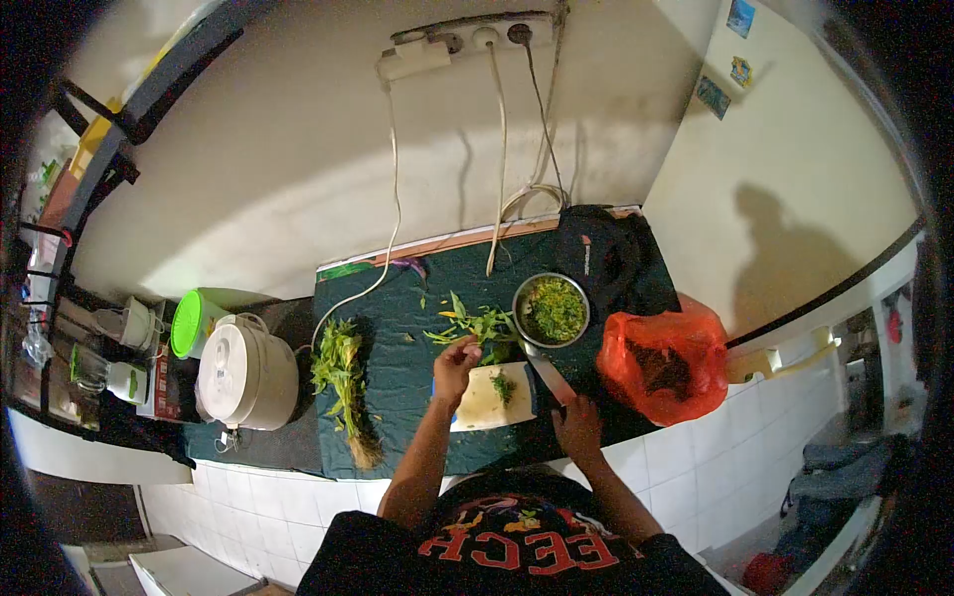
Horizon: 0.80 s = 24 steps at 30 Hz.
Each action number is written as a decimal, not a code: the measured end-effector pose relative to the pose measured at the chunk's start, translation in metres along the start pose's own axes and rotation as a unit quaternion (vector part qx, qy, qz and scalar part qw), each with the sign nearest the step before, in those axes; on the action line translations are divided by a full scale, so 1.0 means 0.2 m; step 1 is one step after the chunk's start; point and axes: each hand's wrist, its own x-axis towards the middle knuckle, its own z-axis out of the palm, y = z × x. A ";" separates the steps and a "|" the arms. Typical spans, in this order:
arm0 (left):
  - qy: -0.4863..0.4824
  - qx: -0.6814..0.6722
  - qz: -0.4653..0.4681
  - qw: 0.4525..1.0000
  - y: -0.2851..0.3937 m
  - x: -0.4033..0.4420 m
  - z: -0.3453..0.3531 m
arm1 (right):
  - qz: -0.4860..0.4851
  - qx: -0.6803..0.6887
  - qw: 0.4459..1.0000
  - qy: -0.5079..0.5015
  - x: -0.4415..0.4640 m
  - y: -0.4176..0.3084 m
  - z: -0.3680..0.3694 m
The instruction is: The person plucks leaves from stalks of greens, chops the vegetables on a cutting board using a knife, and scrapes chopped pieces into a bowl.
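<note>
My right hand point(578, 427) grips the handle of a kitchen knife point(547, 373), its broad blade angled up and to the left past the edge of the cutting board point(472, 409). A small heap of chopped greens point(503, 385) lies on that white board. Over the board's left end, my left hand point(457, 370) is closed, with its fingertips pinched together; what they hold, if anything, I cannot make out. Just beyond it are loose leafy stems point(487, 326). A metal bowl point(518, 316) filled with chopped greens stands behind the knife tip.
A bundle of rooted leafy greens point(343, 382) lies on the dark green cloth point(407, 437) at left. Farther left stands a white rice cooker point(248, 372). A red plastic bag point(621, 372) sits on the right, near a black bag point(596, 248). Cords hang from the wall sockets point(477, 42).
</note>
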 end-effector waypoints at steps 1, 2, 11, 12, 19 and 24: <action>0.002 0.003 0.000 1.000 0.07 -0.06 0.02 | 0.037 0.236 0.971 -0.028 0.08 -0.05 -0.04; -0.013 -0.013 -0.015 1.000 0.11 -0.11 0.03 | 0.072 0.459 0.884 -0.056 0.15 -0.10 -0.08; -0.083 -0.001 -0.001 0.997 0.22 -0.44 -0.04 | 0.114 0.779 0.564 -0.250 0.60 -0.48 -0.31; -0.082 -0.007 -0.005 0.997 0.25 -0.47 -0.04 | 0.088 0.736 0.632 -0.227 0.60 -0.49 -0.34; -0.047 -0.009 -0.018 0.999 0.33 -0.56 -0.02 | -0.031 0.560 0.804 -0.198 0.52 -0.52 -0.55; -0.026 0.071 0.000 0.997 0.23 -0.58 0.03 | -0.055 0.574 0.815 -0.059 0.43 -0.50 -0.40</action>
